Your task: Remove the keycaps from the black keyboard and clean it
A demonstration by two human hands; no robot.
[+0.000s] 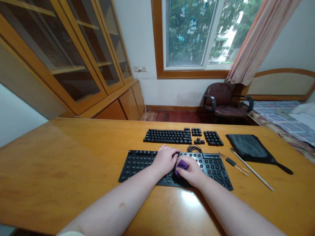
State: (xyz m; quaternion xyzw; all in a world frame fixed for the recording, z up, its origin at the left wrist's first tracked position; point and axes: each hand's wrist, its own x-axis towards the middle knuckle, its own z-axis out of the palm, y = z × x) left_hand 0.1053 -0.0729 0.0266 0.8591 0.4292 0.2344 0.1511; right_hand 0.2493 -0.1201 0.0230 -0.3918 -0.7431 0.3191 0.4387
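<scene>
A black keyboard base [137, 164] with its keycaps removed lies on the wooden desk [73, 157] in front of me. My left hand [165, 160] rests on its middle, fingers curled down against it. My right hand [193, 172] is beside it, closed around a small purple cloth [181, 165] pressed onto the base. The removed black keycaps [168, 136] are laid out in keyboard order further back, with the number-pad group [213, 138] at their right.
A coiled black cable [194, 148] lies behind the base. To the right lie a small keycap puller [232, 161], a thin metal rod [251, 168] and a black brush-like tool [251, 147]. An office chair [222, 100], a bed and wooden cabinets stand beyond.
</scene>
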